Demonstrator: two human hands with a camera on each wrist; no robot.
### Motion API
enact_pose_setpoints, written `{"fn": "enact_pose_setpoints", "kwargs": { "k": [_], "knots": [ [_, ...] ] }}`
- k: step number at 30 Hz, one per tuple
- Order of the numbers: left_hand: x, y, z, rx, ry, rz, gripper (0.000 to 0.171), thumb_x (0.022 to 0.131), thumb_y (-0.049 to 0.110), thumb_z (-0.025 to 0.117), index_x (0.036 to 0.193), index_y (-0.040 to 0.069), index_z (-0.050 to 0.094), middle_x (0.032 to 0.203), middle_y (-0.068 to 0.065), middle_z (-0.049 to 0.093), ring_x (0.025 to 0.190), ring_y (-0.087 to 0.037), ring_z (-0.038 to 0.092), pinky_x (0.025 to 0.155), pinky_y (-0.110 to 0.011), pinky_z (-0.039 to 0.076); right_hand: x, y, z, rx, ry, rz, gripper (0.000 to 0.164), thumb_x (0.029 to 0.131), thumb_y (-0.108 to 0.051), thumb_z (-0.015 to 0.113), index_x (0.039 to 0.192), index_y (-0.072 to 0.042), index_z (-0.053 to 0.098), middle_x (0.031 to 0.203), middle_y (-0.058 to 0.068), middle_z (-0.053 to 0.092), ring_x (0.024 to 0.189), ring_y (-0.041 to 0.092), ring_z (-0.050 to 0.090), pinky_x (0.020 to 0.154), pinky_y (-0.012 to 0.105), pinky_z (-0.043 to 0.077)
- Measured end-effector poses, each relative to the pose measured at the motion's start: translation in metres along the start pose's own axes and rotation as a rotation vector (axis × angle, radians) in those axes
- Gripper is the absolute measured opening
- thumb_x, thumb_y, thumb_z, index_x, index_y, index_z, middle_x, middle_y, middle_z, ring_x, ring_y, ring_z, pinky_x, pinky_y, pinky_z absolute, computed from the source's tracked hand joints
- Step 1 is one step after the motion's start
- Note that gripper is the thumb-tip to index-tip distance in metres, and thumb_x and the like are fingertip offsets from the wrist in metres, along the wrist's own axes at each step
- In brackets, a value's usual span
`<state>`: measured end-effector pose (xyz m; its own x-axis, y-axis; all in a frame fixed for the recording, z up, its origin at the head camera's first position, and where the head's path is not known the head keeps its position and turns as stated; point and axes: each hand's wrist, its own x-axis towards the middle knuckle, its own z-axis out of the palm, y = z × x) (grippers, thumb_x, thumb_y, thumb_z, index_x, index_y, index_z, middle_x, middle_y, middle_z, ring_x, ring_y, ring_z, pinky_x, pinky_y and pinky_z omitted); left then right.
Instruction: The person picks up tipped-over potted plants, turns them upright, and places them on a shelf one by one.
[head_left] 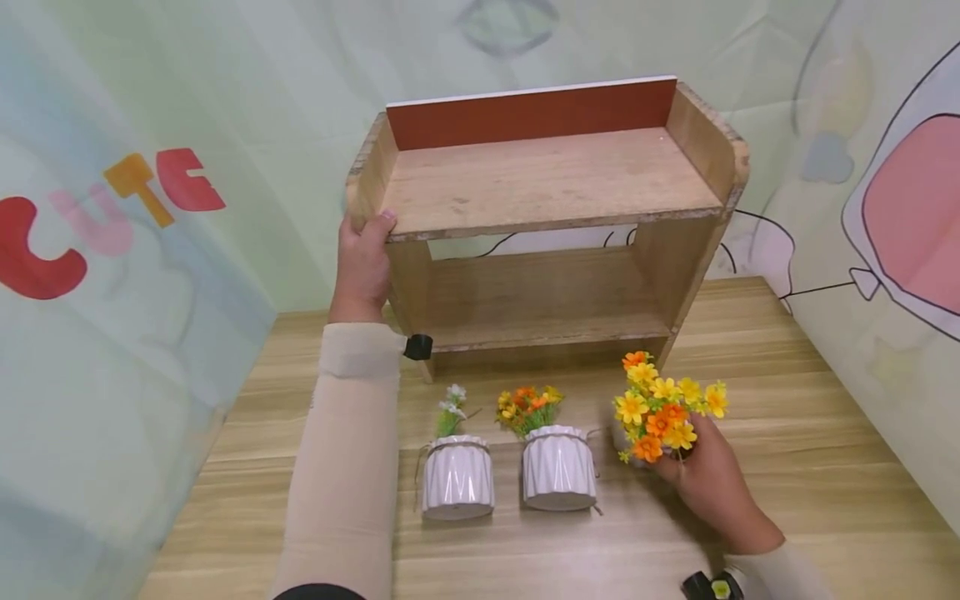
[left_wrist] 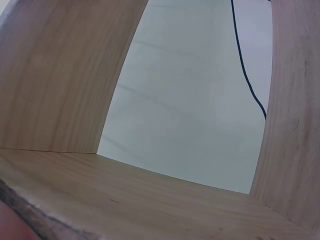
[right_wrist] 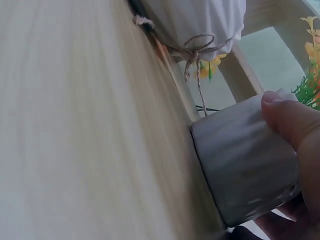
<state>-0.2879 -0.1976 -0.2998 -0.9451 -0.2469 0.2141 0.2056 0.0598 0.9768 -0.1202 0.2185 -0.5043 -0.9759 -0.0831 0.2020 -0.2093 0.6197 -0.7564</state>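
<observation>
A two-tier wooden shelf stands at the back of the table. My left hand grips its left side panel at the height of the upper board, thumb over the front edge. At the right, my right hand holds a flower pot by its side; yellow and orange flowers hide most of it from above. The right wrist view shows that pot's smooth pale wall between thumb and fingers, its base at or just over the tabletop; contact is unclear.
Two white ribbed pots tied with twine stand before the shelf: one with white flowers, the other with orange and yellow ones. The wooden table meets printed cloth walls behind and at both sides.
</observation>
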Motion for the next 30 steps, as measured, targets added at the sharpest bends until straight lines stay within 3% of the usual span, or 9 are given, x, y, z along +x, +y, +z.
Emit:
{"fn": "enact_pose_setpoints", "kwargs": {
  "k": [3,6,8,10,12,15,19,30],
  "knots": [
    [-0.001,0.0,0.0,-0.01,-0.002,0.006,0.069,0.101,0.033,0.053,0.164,0.013,0.033,0.161,-0.013,0.043,0.14,-0.022,0.045,0.122,-0.032,0.033,-0.001,0.002,0.003,0.04,0.012,0.007,0.07,0.084,-0.001,0.085,0.143,0.003,0.048,0.14,0.027,0.058,0.13,0.047,0.057,0.107,0.06,0.046],
    [-0.002,-0.001,0.0,-0.013,-0.004,0.011,0.068,0.101,0.032,0.053,0.163,0.013,0.033,0.16,-0.014,0.044,0.14,-0.022,0.046,0.121,-0.033,0.033,-0.003,0.005,0.007,0.065,0.03,0.014,0.074,0.084,-0.003,0.086,0.146,0.002,0.045,0.144,0.028,0.056,0.133,0.047,0.055,0.111,0.03,0.045],
    [-0.002,-0.001,0.0,-0.007,-0.003,0.01,0.069,0.1,0.033,0.053,0.164,0.014,0.033,0.16,-0.013,0.043,0.14,-0.022,0.045,0.121,-0.033,0.033,-0.004,0.007,0.009,0.089,0.037,0.02,0.075,0.085,-0.003,0.086,0.147,0.002,0.044,0.146,0.028,0.055,0.135,0.047,0.054,0.106,0.011,0.038],
    [-0.002,-0.001,0.0,-0.005,-0.004,0.012,0.07,0.1,0.033,0.053,0.164,0.014,0.032,0.161,-0.013,0.043,0.14,-0.022,0.044,0.122,-0.033,0.032,-0.004,0.01,0.01,0.12,0.043,0.025,0.076,0.085,-0.002,0.085,0.148,0.001,0.043,0.147,0.027,0.055,0.135,0.046,0.053,0.1,0.001,0.029],
    [-0.001,-0.002,0.0,-0.005,-0.004,0.011,0.071,0.099,0.033,0.053,0.165,0.015,0.032,0.162,-0.012,0.042,0.141,-0.022,0.044,0.122,-0.032,0.031,-0.004,0.011,0.012,0.141,0.048,0.029,0.075,0.085,-0.002,0.085,0.148,0.0,0.043,0.147,0.026,0.056,0.135,0.039,0.053,0.099,0.0,0.028],
    [-0.001,-0.001,0.0,-0.003,-0.002,0.007,0.072,0.099,0.034,0.053,0.165,0.016,0.031,0.163,-0.012,0.041,0.141,-0.022,0.044,0.122,-0.032,0.031,-0.004,0.012,0.012,0.158,0.061,0.023,0.076,0.085,-0.002,0.085,0.148,0.0,0.044,0.146,0.025,0.057,0.133,0.013,0.054,0.1,0.0,0.03],
    [-0.001,0.0,0.0,0.013,0.002,-0.003,0.072,0.099,0.035,0.053,0.165,0.015,0.03,0.162,-0.012,0.041,0.141,-0.022,0.044,0.122,-0.032,0.031,-0.004,0.012,0.012,0.185,0.067,0.016,0.077,0.086,-0.004,0.086,0.149,-0.001,0.043,0.147,0.026,0.057,0.123,-0.018,0.042,0.1,0.0,0.031],
    [-0.001,0.001,0.0,0.033,0.014,-0.027,0.074,0.1,0.037,0.053,0.166,0.018,0.028,0.165,-0.011,0.038,0.142,-0.022,0.042,0.123,-0.033,0.03,-0.005,0.011,0.015,0.202,0.088,-0.02,0.077,0.084,0.0,0.085,0.148,0.002,0.041,0.144,0.025,0.058,0.123,-0.019,0.041,0.101,0.001,0.031]
  ]
}}
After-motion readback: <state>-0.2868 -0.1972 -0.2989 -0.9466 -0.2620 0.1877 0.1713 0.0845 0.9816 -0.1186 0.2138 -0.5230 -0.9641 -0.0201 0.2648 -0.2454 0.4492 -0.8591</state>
